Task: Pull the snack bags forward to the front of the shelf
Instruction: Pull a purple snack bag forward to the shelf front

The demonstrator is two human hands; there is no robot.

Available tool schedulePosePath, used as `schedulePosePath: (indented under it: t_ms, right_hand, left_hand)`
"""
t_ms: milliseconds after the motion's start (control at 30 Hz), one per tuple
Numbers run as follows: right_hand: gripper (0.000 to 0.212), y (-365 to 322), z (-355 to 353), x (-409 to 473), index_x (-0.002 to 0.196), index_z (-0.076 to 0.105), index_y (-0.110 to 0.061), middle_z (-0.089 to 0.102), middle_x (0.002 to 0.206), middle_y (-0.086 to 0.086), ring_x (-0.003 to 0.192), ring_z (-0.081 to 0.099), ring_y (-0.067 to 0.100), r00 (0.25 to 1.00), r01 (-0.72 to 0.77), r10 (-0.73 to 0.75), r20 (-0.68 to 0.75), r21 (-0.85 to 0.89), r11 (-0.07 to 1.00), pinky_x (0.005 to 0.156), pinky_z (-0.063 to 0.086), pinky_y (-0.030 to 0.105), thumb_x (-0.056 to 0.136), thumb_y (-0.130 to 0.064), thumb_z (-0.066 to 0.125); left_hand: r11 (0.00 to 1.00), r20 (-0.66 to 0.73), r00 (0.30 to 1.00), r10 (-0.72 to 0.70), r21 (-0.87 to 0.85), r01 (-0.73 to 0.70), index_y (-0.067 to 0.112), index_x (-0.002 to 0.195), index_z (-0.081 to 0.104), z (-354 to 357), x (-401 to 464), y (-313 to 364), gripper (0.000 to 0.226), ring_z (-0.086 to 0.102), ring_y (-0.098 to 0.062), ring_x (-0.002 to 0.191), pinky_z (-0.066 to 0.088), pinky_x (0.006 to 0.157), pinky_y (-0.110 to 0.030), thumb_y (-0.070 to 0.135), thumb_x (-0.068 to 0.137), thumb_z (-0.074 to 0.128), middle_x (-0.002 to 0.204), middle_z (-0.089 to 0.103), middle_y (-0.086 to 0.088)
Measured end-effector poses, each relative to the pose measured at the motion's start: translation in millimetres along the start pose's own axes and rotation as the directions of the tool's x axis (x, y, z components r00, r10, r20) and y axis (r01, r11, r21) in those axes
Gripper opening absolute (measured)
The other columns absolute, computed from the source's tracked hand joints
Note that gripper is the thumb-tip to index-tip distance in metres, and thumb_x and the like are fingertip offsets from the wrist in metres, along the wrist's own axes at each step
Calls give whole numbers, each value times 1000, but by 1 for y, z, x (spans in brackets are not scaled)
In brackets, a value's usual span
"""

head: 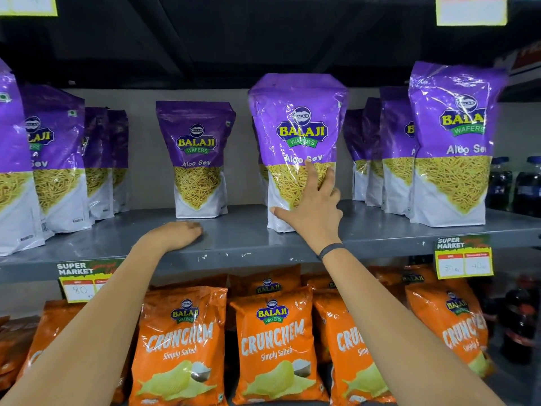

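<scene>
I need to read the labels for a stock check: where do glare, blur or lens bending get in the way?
Head view: glare streaks the centre Aloo Sev bag under the right hand; the price tags are blurred, barely legible; the shelf edge bows from wide-angle distortion; the top is dark.

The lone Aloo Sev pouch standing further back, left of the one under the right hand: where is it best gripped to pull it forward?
Probably by its lower side edges, coming straight from the front. The pouch stands upright on a flat white base with bare shelf on both sides, so a low grip should slide it without tipping. The left hand rests closest.
</scene>
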State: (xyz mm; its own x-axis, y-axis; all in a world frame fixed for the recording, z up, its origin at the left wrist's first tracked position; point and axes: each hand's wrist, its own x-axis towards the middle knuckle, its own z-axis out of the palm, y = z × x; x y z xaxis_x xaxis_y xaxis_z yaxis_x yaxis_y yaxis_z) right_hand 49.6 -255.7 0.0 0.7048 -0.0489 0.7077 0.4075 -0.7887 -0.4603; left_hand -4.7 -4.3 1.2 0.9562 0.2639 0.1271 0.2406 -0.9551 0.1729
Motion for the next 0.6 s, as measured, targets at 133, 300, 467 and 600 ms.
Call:
schedulePosePath:
  t_ms: [133,300,467,600]
  right_hand:
    - [108,2,-7,-9,150,9,-33,9,158,15,134,29,42,1000,13,-13,-25,0,1000,93,43,58,68,-60,74]
    - [104,4,-12,-20,150,10,-35,12,157,14,133,30,41,997,23,-24,-68,-3,1000,94,43,57,69,-64,69]
    - [102,2,-18,-25,150,10,-37,12,157,14,134,29,41,997,18,-18,-76,-6,1000,94,41,56,70,-65,68]
    - [103,2,-22,-28,150,9,-38,12,157,14,135,28,40,997,15,-15,-80,-9,1000,95,41,56,70,-65,68]
  left_hand:
    - [1000,-10,1000,-8,-7,8,10,132,50,-1,-2,3,48,40,-31,136,29,114,-39,34,100,23,151,41,-15]
    - [1000,-20,1000,-3,-14,3,7,130,52,-1,-3,4,49,42,-32,133,30,112,-38,33,100,23,148,44,-17]
    - [1000,-11,1000,7,-1,-7,11,134,50,-1,-2,3,49,41,-31,135,29,113,-38,32,100,22,151,42,-14]
    - [1000,-5,1000,19,6,-19,12,130,53,0,-1,1,47,44,-30,132,32,112,-39,33,100,22,149,44,-15]
